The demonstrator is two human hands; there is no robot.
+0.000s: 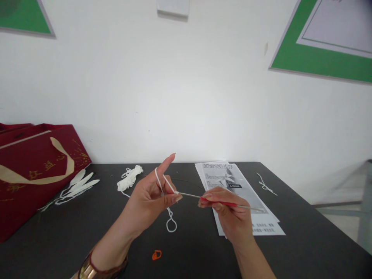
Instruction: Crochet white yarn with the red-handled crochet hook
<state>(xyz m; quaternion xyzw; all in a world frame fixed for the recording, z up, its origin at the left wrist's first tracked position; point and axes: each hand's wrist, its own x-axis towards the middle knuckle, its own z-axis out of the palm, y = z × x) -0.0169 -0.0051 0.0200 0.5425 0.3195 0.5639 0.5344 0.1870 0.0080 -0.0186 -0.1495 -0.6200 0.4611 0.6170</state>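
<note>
Left hand [149, 198] pinches white yarn [169, 183]; right hand [232, 215] grips crochet hook [223, 203]. Looks early: short looped tail [170, 213], skein [129, 179] mostly unworked.

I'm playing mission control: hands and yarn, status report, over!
Left hand pinching looped white yarn. Right hand holding red-handled metal crochet hook. Orange plastic clip nearby, touching neither hand.
</note>
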